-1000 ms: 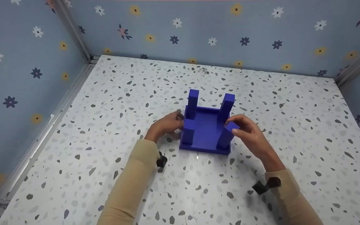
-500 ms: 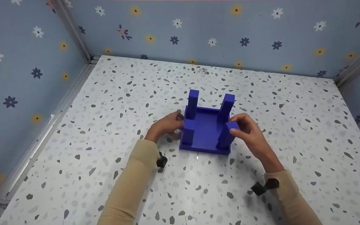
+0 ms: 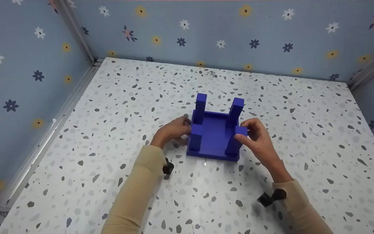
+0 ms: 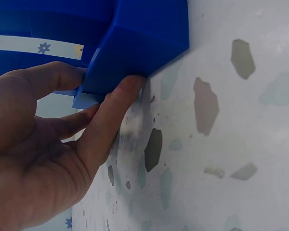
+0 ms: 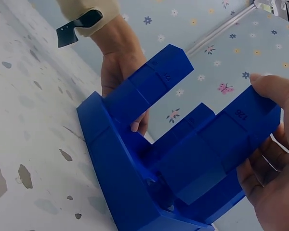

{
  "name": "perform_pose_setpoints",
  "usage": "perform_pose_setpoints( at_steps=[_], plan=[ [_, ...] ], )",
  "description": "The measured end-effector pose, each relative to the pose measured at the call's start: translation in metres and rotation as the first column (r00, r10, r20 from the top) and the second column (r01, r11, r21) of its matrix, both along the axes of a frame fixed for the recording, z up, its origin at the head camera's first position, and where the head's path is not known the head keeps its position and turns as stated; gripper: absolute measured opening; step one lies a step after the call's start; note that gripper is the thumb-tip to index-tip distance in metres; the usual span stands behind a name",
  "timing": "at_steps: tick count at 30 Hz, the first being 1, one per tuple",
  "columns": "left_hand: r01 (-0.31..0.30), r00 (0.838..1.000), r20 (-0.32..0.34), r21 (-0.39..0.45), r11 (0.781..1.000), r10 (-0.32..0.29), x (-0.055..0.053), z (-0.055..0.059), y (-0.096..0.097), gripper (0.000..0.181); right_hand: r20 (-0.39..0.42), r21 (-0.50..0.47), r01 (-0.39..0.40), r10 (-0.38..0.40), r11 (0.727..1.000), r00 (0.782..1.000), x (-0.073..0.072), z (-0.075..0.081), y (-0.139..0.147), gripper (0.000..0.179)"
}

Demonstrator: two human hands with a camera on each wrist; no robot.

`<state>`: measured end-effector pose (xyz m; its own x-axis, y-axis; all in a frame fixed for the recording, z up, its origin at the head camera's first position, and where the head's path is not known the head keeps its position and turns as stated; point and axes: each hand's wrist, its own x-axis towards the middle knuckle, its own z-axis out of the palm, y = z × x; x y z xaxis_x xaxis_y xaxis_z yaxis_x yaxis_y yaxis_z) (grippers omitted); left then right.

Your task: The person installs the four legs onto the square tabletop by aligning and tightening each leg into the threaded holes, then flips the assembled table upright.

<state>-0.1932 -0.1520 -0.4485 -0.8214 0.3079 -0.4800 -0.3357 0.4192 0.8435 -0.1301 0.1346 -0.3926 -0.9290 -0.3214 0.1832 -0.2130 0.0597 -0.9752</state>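
A blue toy table lies upside down, its square tabletop (image 3: 215, 135) on the speckled surface and several square legs pointing up. My right hand (image 3: 261, 139) pinches the near right leg (image 3: 234, 144) at its upper end, thumb against fingers. In the right wrist view this leg (image 5: 226, 139), marked 126, leans over a corner of the tabletop; a gap shows by its lower end, and I cannot tell whether it is joined. My left hand (image 3: 174, 128) holds the tabletop's left edge. In the left wrist view its thumb and fingers touch the blue rim (image 4: 135, 43).
The white speckled table (image 3: 135, 84) extends around the toy. Blue flowered panels (image 3: 206, 26) stand behind and at both sides, with a metal rail (image 3: 34, 159) along the left edge. Black camera mounts (image 3: 273, 196) sit on both wrists.
The near right leg has turned about its long axis, its top now squarer with the tabletop. My right thumb has shifted left across it. The left hand and tabletop have stayed put.
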Motion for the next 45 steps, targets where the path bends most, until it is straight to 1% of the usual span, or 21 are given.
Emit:
perform_pose_setpoints(
  at_steps=[2,4,6,8,10,13,15,21,26,28,32,36,41,45],
  plan=[
    [-0.015,1.000,0.010,-0.035,0.999,0.015,0.000,0.001,0.002,0.063,-0.009,-0.026,0.039,-0.039,0.999,0.999,-0.005,-0.014,0.001,0.034],
    [-0.026,0.999,0.020,-0.053,0.998,0.027,0.001,0.002,0.004,0.064,-0.030,-0.055,0.057,-0.059,0.997,0.998,-0.010,-0.027,0.003,0.032],
    [-0.027,0.999,0.023,-0.059,0.998,0.028,0.001,0.003,0.004,0.063,-0.026,-0.068,0.057,-0.059,0.996,0.998,-0.011,-0.030,0.004,0.029],
    [-0.021,0.999,0.024,-0.065,0.998,0.023,0.001,0.003,0.003,0.063,-0.017,-0.112,0.029,-0.031,0.993,0.999,-0.012,-0.031,0.006,0.023],
    [-0.016,1.000,0.023,-0.068,0.998,0.018,0.002,0.004,0.003,0.061,-0.010,-0.182,-0.013,0.012,0.983,1.000,-0.013,-0.032,0.008,0.020],
    [-0.016,1.000,0.020,-0.071,0.997,0.017,0.002,0.004,0.003,0.058,0.003,-0.288,-0.082,0.086,0.954,0.996,-0.015,-0.032,0.010,0.022],
    [-0.018,1.000,0.018,-0.065,0.998,0.020,0.003,0.004,0.002,0.058,0.001,-0.321,-0.118,0.125,0.940,0.992,-0.016,-0.032,0.011,0.025],
    [-0.025,1.000,0.011,-0.033,0.999,0.026,0.003,0.005,0.004,0.060,0.025,-0.319,-0.161,0.178,0.934,0.984,-0.018,-0.030,0.012,0.031],
    [-0.026,0.999,0.022,-0.040,0.999,0.027,0.002,0.004,0.004,0.057,0.036,-0.319,-0.213,0.236,0.924,0.971,-0.018,-0.028,0.012,0.034],
    [-0.023,1.000,0.016,-0.043,0.999,0.024,0.002,0.004,0.004,0.055,0.034,-0.318,-0.237,0.260,0.918,0.965,-0.018,-0.028,0.012,0.036],
    [-0.024,1.000,0.005,-0.038,0.999,0.025,0.001,0.002,0.004,0.061,0.042,-0.320,-0.267,0.295,0.909,0.955,-0.019,-0.029,0.011,0.038],
    [-0.024,1.000,0.011,-0.030,0.999,0.024,0.002,0.002,0.004,0.070,0.048,-0.312,-0.274,0.303,0.910,0.952,-0.019,-0.029,0.010,0.037],
    [-0.014,1.000,0.015,-0.063,0.998,0.015,0.002,0.003,0.003,0.066,0.024,-0.289,-0.279,0.299,0.916,0.954,-0.018,-0.028,0.010,0.033],
    [-0.014,1.000,0.013,-0.064,0.998,0.015,0.002,0.003,0.003,0.064,0.022,-0.271,-0.253,0.269,0.929,0.963,-0.017,-0.028,0.010,0.030]
  ],
)
